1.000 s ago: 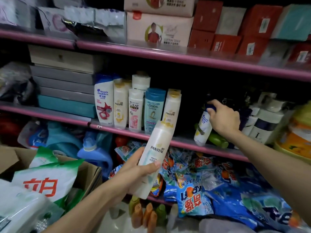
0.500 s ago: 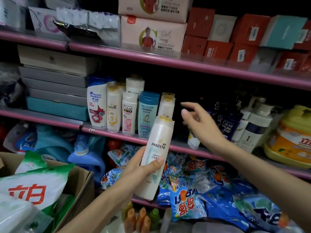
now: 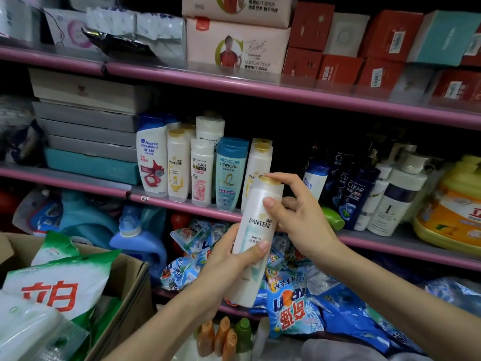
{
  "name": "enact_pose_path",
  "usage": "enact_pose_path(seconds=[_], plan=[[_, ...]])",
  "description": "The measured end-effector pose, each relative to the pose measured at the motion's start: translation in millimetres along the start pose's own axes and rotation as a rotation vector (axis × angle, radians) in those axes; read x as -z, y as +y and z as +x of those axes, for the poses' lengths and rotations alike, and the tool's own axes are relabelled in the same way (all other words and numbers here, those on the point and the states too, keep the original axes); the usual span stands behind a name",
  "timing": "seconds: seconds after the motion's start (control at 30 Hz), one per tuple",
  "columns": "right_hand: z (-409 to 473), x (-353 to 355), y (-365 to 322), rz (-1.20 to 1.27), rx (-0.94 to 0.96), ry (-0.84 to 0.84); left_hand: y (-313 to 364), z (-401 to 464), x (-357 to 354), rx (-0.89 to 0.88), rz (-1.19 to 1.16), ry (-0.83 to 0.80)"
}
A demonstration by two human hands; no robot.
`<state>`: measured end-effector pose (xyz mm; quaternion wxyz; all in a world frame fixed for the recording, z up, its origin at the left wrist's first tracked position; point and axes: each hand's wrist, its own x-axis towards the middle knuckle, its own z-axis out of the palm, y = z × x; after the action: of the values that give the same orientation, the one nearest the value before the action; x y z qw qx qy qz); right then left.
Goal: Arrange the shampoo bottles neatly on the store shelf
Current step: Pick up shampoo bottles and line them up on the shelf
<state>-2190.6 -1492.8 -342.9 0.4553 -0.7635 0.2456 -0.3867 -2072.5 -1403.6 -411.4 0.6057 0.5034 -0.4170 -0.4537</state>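
Nearest the camera, the left hand point(image 3: 229, 256) grips the lower body of a white Pantene Smooth bottle point(image 3: 256, 238), thumb across the front below the label and fingers curled round behind, so the bottle stands nearly upright in the air in front of the middle shelf's pink lip point(image 3: 182, 203). The right hand point(image 3: 299, 217) has closed on the bottle's upper part, thumb pressed to the front of the shoulder and forefinger arched over the gold cap point(image 3: 270, 181); whether the remaining fingers wrap the back is hard to tell, since the bottle hides them. The step in hand looks like passing the bottle to the right hand for placing, and it would go best if the left lets go only once the right has a firm hold below the cap, not on the cap alone, which could pop or slip. Behind it, the tidy row runs from the Head & Shoulders bottle point(image 3: 152, 162) through a yellow Pantene point(image 3: 177, 165), a Clear bottle point(image 3: 201, 173) and the L'Oréal bottle point(image 3: 230, 175) to another white Pantene point(image 3: 259, 158). The open gap just right of that last one seems the natural slot: set the base down flat, label forward, flush with its twin. Farther right, a small Head & Shoulders bottle point(image 3: 313, 179) leans and a green bottle point(image 3: 333, 218) lies on its side beside the dark Clear bottles point(image 3: 356, 194), so keep the wrist clear of them.
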Motion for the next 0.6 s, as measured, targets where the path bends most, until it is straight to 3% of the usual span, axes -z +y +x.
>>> enact_pose_path(seconds=[0.23, 0.43, 0.6], plan=[[-2, -4, 0, -0.03, -0.001, 0.039, -2, -1, -1, 0.01, 0.005, -0.004], [4, 9, -2, 0.143, -0.299, -0.087, 7, 6, -5, -0.022, 0.024, -0.029], [16, 25, -6, 0.086, -0.304, -0.065, 4, 15, -16, -0.013, 0.042, -0.045]])
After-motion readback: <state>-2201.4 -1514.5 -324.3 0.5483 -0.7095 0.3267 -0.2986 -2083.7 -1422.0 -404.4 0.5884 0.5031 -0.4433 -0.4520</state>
